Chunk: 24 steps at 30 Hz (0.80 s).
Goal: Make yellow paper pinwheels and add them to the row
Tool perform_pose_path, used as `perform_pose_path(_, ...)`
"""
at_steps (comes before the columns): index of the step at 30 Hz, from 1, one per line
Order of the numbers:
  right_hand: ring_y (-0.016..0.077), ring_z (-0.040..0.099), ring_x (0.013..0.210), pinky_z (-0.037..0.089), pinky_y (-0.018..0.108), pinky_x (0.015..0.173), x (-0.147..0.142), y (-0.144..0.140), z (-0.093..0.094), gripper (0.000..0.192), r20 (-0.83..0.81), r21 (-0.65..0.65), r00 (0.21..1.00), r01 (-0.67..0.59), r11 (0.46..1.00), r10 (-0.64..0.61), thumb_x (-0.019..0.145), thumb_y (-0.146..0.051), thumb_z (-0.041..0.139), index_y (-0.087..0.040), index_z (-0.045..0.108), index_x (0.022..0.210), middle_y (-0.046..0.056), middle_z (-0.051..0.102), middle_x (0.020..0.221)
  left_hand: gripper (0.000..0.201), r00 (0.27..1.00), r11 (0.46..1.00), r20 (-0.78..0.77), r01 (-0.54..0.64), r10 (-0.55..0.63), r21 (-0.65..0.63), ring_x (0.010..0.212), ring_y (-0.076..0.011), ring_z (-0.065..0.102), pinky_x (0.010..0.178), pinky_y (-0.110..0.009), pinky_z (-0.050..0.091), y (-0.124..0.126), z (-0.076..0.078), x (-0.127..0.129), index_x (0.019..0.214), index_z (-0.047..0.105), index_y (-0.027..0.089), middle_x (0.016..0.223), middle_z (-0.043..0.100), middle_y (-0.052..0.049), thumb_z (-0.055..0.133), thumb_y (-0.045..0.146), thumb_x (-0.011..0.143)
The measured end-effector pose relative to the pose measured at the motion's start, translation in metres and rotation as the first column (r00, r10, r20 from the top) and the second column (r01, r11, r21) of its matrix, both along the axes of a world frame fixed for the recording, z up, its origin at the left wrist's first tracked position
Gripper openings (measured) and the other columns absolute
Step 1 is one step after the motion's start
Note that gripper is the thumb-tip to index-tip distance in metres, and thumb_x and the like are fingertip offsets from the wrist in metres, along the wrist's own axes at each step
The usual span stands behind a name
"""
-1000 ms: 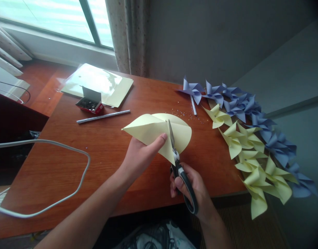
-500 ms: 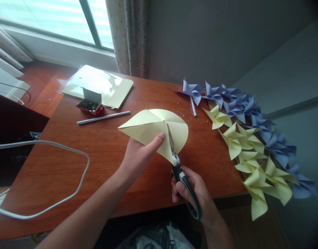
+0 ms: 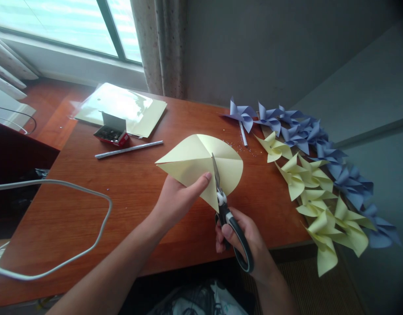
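Since half a second ago the yellow paper sheet [image 3: 191, 164] has swung a little to the right and lifted, and the scissors' blades reach slightly further up its crease, while everything lying on the desk keeps its place. Largest is the red-brown wooden desk [image 3: 90, 210], which fills the middle of the view beneath a window and a curtain. Along its right edge runs a long row of folded pinwheels, the blue pinwheels [image 3: 303, 131] on the outer side and the yellow pinwheels [image 3: 316, 192] just inside them, several hanging past the desk's front corner. A white cable [image 3: 99, 227] loops across the left part of the desk. At the back left lies a clear plastic sleeve [image 3: 122, 105] with pale sheets in it, and in front of it an open red box [image 3: 111, 131] and a thin white stick [image 3: 129, 148]. The sheet is held above the middle of the desk, creased into wedges with one curved edge. The left hand [image 3: 178, 199] grips it from below, thumb pressed on its near face. The right hand [image 3: 241, 236] is closed through the handles of the scissors [image 3: 226, 210], whose blades are almost together on the sheet, tips near its centre.
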State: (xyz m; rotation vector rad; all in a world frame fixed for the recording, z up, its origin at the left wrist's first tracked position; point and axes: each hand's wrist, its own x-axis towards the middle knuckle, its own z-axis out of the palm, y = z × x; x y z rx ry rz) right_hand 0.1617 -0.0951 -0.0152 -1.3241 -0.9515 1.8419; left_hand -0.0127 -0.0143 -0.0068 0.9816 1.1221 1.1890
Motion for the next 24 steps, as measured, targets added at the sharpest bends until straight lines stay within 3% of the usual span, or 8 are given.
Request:
perform_pose_path(17,0.0113,0.060,0.059,0.047,0.023,0.059,-0.009,0.002,0.003,0.043,0.014,0.022,0.999,0.047,0.999,-0.047,0.083,-0.056,0.075,-0.017,0.056,0.089,-0.002,0.059,0.068,0.019,0.999,0.999,0.036,0.033,-0.032,-0.033,0.086,-0.0221,0.074,0.072,-0.027,0.057,-0.003,0.004,0.001,0.092,0.073,0.014,0.092,0.079,-0.005,0.075,0.031,0.084)
perform_pose_path(24,0.0126,0.060,0.060,0.049,0.025,0.060,-0.011,0.002,0.001,0.041,0.030,0.027,0.997,0.069,0.997,-0.069,0.081,-0.053,0.077,-0.018,0.058,0.089,-0.002,0.058,0.069,0.019,0.999,0.998,0.037,-0.005,0.007,-0.063,0.084,-0.0244,0.074,0.073,-0.030,0.058,-0.004,0.009,0.004,0.088,0.074,0.014,0.090,0.079,-0.007,0.076,0.032,0.082)
